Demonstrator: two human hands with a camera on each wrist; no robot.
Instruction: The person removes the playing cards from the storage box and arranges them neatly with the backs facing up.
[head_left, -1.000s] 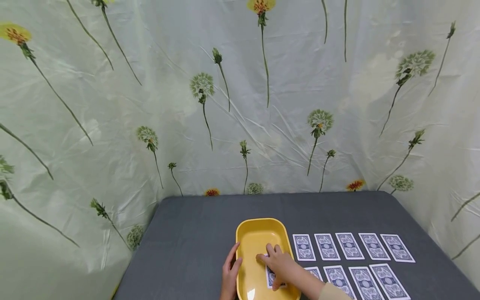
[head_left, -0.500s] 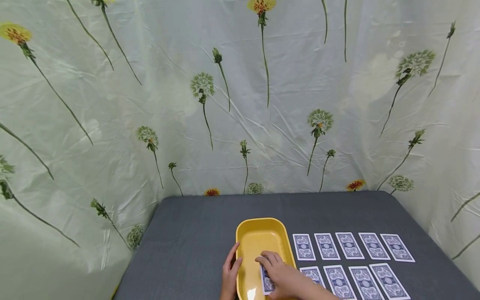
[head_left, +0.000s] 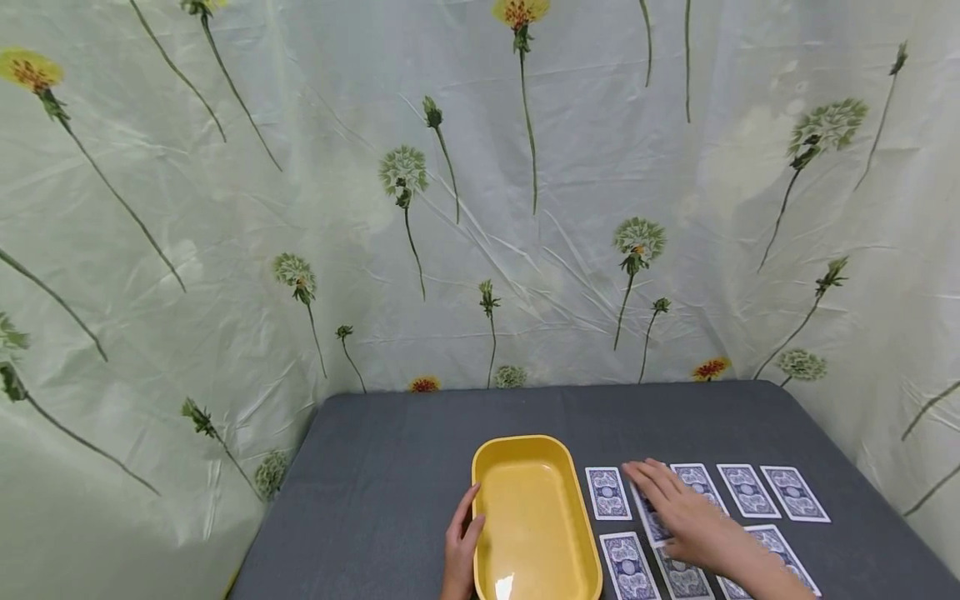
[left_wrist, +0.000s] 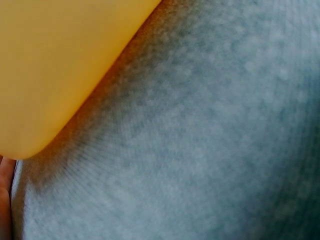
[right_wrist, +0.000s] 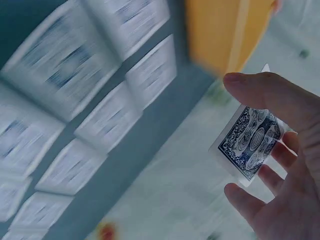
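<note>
In the head view my left hand (head_left: 459,542) rests against the left side of a yellow tray (head_left: 592,554), fingertips and thumb at its rim. The tray's bare floor shows. My right hand (head_left: 693,521) is over the rows of face-down playing cards, right of the tray. It holds one playing card (right_wrist: 252,140) with a dark blue patterned back, between thumb and fingers, as the right wrist view shows. In the head view this card overlaps those under it. The left wrist view shows the tray's outer wall (left_wrist: 60,65), with fingers (left_wrist: 5,200) at the lower left edge.
Two rows of blue-backed cards, including one at the near left (head_left: 630,567) and one at the far right (head_left: 795,493), lie on the dark grey cloth-covered table (head_left: 375,500). A flower-printed curtain (head_left: 337,208) hangs behind it.
My right hand has lifted a card out of the yellow tray and moved right, over the rows of cards. The left hand stays at the tray's left side.
</note>
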